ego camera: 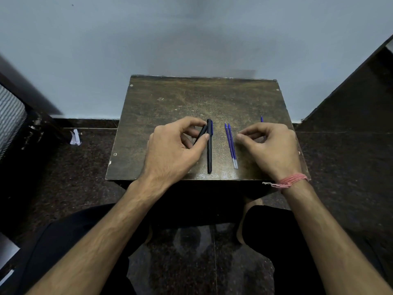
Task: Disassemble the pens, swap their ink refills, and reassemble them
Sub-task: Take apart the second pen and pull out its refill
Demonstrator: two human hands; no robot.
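On the small dark wooden table (170, 99), my left hand (174, 150) pinches a slim black pen part (202, 133) between thumb and index finger. Right beside it a black pen with a blue clip (209, 150) lies lengthwise on the table. Two blue ink refills (231, 145) lie side by side to its right. My right hand (274, 147) hovers just right of the refills with its fingers loosely curled and nothing visible in them. A blue tip (261, 119) pokes out beyond that hand; the rest of that piece is hidden.
The table stands against a pale blue wall (191, 39). Dark furniture (350, 99) flanks it on the right and a striped object (10, 116) on the left. A scrap of white paper (75, 137) lies on the dark floor. My knees sit under the table's near edge.
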